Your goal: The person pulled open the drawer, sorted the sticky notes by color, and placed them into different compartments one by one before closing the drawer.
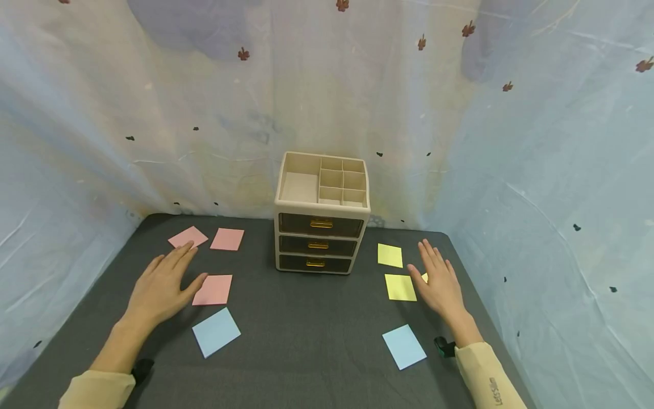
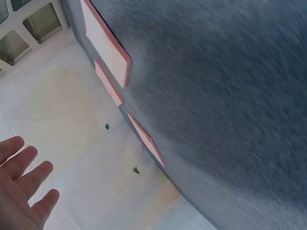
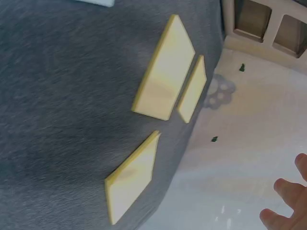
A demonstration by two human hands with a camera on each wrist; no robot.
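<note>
Head view. Three pink note pads (image 1: 213, 289) lie on the left of the dark worktop (image 1: 306, 335) and three yellow note pads (image 1: 401, 287) on the right, one of these mostly hidden by the right hand (image 1: 440, 285). Nearer the person lie the left blue note pad (image 1: 217, 332) and the right blue note pad (image 1: 405, 347). A drawer unit (image 1: 296, 225) stands between the groups, at the back. The left hand (image 1: 160, 289) is extended across the pink note pads, thumb spread wide.

Left wrist view. Slim, squared edges suggest light blocks, fairly stiff as a whole, with top sheets that may bend; opposite edges should offer the best hold. The left hand's fingers are apart, clear of the pads, and hold nothing.

Right wrist view. The yellow note pads lie flat and separate; their low sides probably call for a fingertip pinch. The right hand, partly in frame, has its fingers parted and grips nothing.
</note>
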